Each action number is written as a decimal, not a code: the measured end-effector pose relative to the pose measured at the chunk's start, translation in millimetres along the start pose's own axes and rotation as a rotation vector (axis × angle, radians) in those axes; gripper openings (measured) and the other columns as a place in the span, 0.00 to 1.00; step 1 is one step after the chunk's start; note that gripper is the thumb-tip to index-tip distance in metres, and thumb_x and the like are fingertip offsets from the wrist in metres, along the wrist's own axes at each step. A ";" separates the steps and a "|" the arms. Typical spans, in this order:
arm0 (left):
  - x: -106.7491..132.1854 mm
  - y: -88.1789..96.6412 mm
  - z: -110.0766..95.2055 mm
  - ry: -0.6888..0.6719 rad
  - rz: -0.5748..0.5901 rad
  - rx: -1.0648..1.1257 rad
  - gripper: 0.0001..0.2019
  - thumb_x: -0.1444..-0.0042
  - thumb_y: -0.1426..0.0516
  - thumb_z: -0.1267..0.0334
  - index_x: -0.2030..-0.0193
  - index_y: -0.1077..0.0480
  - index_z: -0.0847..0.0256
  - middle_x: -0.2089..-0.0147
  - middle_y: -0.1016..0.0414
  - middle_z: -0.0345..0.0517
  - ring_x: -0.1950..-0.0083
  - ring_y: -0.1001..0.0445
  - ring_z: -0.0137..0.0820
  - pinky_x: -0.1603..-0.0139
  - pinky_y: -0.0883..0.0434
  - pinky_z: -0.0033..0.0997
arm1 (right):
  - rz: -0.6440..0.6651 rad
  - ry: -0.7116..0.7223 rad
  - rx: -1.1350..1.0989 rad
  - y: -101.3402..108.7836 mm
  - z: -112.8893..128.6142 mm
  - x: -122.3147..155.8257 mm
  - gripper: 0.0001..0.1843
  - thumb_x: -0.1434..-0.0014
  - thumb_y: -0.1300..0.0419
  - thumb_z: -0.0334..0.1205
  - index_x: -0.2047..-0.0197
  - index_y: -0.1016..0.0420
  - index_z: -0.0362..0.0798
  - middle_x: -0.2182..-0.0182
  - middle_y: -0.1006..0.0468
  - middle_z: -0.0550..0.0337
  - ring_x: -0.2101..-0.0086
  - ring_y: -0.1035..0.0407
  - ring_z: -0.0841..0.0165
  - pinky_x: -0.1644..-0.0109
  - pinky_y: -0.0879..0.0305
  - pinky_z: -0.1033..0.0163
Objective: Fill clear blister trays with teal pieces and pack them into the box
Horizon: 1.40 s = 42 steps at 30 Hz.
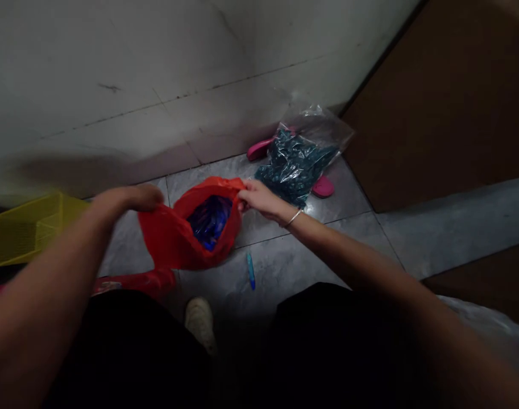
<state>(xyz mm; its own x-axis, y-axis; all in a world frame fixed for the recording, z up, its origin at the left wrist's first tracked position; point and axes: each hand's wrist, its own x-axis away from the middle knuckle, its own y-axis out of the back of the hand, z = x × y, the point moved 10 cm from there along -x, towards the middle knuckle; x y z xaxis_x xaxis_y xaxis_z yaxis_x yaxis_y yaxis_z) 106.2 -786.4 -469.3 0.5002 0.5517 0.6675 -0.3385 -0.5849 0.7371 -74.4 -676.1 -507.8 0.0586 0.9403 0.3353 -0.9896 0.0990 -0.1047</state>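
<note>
A red plastic bag (174,244) stands open on the grey tiled floor (285,267), with several shiny blue pieces (210,218) inside. My left hand (133,199) is closed on the bag's left rim and pulls it outward. At the right rim my right hand (259,200) pinches the edge; a thin bracelet circles that wrist. Both arms reach out over my dark-clothed knees.
A clear bag of dark teal pieces (295,162) lies by the wall, with pink slippers (323,186) under it. One blue piece (250,270) lies loose on the floor. A yellow basket (24,230) sits left, a brown door (447,102) right. My light shoe (200,321) shows below.
</note>
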 end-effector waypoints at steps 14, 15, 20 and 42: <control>15.6 11.3 49.3 0.041 0.002 0.045 0.08 0.68 0.54 0.74 0.80 0.37 0.63 0.79 0.39 0.36 0.72 0.40 0.27 0.69 0.42 0.25 | 0.331 0.207 1.010 -66.0 -177.0 78.9 0.17 0.42 0.43 0.31 0.48 0.33 0.44 0.51 0.29 0.47 0.55 0.31 0.63 0.52 0.31 0.56; 14.1 8.0 48.5 0.038 0.015 0.047 0.08 0.69 0.54 0.74 0.80 0.37 0.63 0.79 0.40 0.36 0.73 0.40 0.27 0.69 0.42 0.26 | 0.364 0.210 1.023 -74.8 -192.3 86.7 0.13 0.42 0.43 0.29 0.53 0.30 0.44 0.52 0.29 0.47 0.54 0.31 0.61 0.51 0.31 0.56; 17.1 -4.0 44.7 0.001 0.083 0.069 0.08 0.69 0.54 0.72 0.80 0.37 0.62 0.79 0.40 0.38 0.73 0.41 0.27 0.69 0.42 0.27 | 0.364 0.174 1.096 -70.0 -219.1 96.3 0.06 0.42 0.45 0.28 0.63 0.28 0.44 0.55 0.27 0.47 0.56 0.31 0.61 0.54 0.30 0.57; 29.3 -15.6 32.3 -0.017 0.126 -0.025 0.08 0.68 0.51 0.67 0.78 0.33 0.61 0.77 0.33 0.40 0.72 0.35 0.31 0.70 0.41 0.27 | 0.081 0.756 0.711 -37.2 74.6 113.8 0.18 0.40 0.47 0.31 0.46 0.34 0.51 0.48 0.33 0.52 0.46 0.37 0.63 0.45 0.33 0.54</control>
<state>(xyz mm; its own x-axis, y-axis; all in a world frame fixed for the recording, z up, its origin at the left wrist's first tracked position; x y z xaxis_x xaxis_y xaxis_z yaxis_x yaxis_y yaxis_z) 151.9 -780.3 -464.7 0.4658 0.4648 0.7530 -0.4186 -0.6340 0.6503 -40.7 -597.0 -395.9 -0.1872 0.9187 -0.3477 -0.8289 0.0422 0.5578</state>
